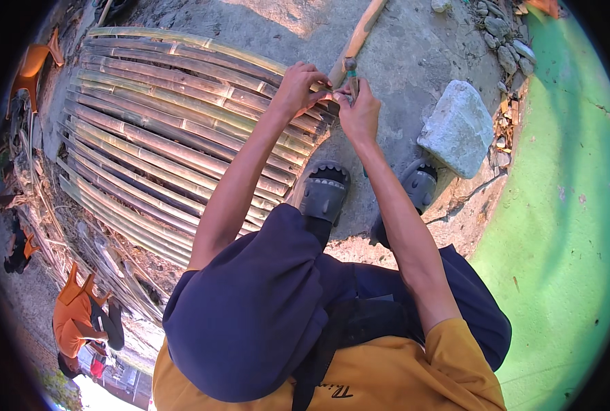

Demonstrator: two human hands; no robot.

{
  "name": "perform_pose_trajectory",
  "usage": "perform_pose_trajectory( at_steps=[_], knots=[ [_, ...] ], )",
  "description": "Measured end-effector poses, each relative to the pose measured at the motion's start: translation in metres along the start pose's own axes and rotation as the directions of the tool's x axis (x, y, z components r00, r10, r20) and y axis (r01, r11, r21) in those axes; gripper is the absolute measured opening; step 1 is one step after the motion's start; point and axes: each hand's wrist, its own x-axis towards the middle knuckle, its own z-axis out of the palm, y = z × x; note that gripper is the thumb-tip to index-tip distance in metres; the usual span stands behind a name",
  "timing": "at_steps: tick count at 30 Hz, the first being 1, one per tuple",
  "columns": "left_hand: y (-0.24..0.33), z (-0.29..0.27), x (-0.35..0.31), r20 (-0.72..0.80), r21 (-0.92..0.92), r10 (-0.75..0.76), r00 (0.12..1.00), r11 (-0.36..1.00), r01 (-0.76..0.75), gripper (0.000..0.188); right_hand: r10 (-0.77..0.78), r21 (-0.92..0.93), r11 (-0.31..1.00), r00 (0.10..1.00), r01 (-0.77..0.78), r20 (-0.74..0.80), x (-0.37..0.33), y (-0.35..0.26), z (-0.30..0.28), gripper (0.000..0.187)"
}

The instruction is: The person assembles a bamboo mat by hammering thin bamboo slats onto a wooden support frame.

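A mat of split bamboo slats (161, 137) lies on the concrete ground in front of me. My left hand (298, 85) grips the near ends of the slats at the mat's right edge. My right hand (358, 113) is closed next to it, pinching something small I cannot make out, right at those slat ends. A tool with a long wooden handle (360, 34) and a metal head (350, 66) lies on the ground just beyond both hands. My feet in dark grey sandals (324, 192) stand below the hands.
A large grey stone block (459, 127) sits to the right of my feet. Small stones and wood scraps (504, 41) line the edge of a green wall (565, 205). A person in an orange shirt (75, 318) crouches at lower left beside more bamboo strips.
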Motion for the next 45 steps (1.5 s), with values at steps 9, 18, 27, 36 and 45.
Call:
perform_pose_trajectory(
  at_steps=[9,18,27,36,45],
  knots=[
    [0.0,0.001,0.001,-0.026,-0.001,-0.012,1.0,1.0,0.012,0.023,-0.005,0.026,1.0,0.999,0.004,0.046,-0.001,0.001,-0.007,0.027],
    [0.012,-0.007,-0.002,-0.017,0.192,-0.149,0.989,0.97,0.15,0.018,0.066,0.03,0.997,0.995,-0.068,0.071,-0.004,-0.003,-0.012,0.026],
    [0.008,-0.011,0.001,0.058,0.207,-0.17,0.984,0.966,0.155,0.019,0.054,0.009,0.998,0.998,-0.055,0.026,-0.004,-0.001,-0.007,0.028],
    [0.005,-0.011,0.0,0.113,0.165,-0.19,0.975,0.971,0.17,0.022,0.08,0.016,0.997,0.996,-0.081,0.035,-0.021,0.0,-0.014,0.023],
    [0.004,-0.011,0.001,0.097,0.128,-0.184,0.978,0.977,0.171,0.019,0.148,0.056,0.987,0.989,-0.149,0.023,-0.028,0.01,-0.01,0.023]
  ],
)
